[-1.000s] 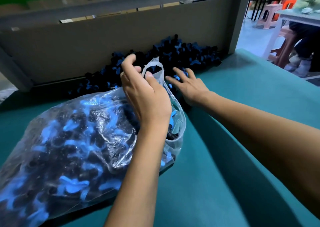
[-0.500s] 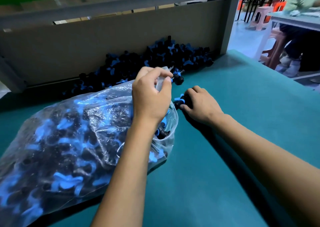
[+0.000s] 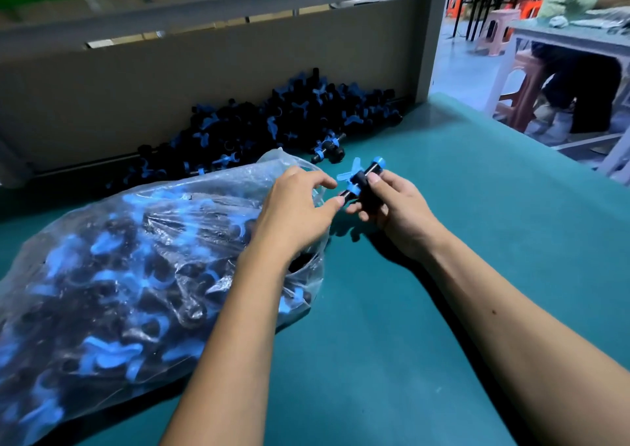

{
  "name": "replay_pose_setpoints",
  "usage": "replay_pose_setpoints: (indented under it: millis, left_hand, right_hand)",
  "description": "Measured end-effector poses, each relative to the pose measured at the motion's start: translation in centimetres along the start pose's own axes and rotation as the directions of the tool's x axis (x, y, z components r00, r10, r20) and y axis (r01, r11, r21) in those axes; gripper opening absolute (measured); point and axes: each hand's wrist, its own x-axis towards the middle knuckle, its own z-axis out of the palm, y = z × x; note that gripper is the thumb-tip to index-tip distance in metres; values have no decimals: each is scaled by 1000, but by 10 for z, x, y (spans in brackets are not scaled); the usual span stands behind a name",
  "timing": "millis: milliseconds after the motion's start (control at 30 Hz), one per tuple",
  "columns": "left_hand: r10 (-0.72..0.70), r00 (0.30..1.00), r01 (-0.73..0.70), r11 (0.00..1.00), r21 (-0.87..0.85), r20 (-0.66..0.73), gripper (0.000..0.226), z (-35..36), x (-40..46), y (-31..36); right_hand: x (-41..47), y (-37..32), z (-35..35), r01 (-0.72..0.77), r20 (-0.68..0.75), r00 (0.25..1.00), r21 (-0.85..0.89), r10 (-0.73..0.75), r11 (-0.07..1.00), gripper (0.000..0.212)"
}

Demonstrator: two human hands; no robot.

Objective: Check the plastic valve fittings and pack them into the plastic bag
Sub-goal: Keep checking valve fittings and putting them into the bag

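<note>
The right hand (image 3: 395,207) holds one valve fitting (image 3: 362,181) just above the tabletop (image 3: 443,309), its fingers (image 3: 374,180) curled round the black body. The fitting's long axis runs on a slant, from a blue cap at the upper right down toward the left hand (image 3: 300,207), with the blue butterfly handle sticking up on the side facing that hand. The left hand's thumb and forefinger are narrowly parted; the thumb tip seems to touch the fitting's lower black end, though I cannot tell whether it pinches it. This looks like the checking step.

The plastic bag (image 3: 136,275), already well filled, lies toward the tabletop's left edge with its mouth under the left hand, so the fitting sits just right of the opening and the left hand is nearer it. The move to pack would be short, leftward and down. The unpacked pile of fittings (image 3: 289,118) lies along the tabletop's far edge against the grey back panel (image 3: 170,80).
</note>
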Motion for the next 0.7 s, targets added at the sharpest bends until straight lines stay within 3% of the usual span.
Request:
replay_pose_setpoints:
  millis: [133, 333, 533, 700]
  left_hand:
    - [-65, 998, 66, 984, -167, 8, 21, -2, 0, 0]
    - [-128, 992, 127, 952, -279, 13, 17, -4, -3, -1]
    - [-120, 993, 117, 950, -290, 8, 31, -3, -2, -1]
    - [-157, 988, 151, 952, -267, -3, 23, -4, -1, -5]
  right_hand:
    - [-5, 1, -1, -21, 141, 990, 58, 12, 998, 17]
    - [-7, 2, 2, -50, 175, 984, 104, 31, 993, 22]
    - [-11, 6, 14, -64, 153, 987, 151, 40, 986, 26]
    - [-12, 9, 17, -48, 123, 992, 92, 37, 995, 24]
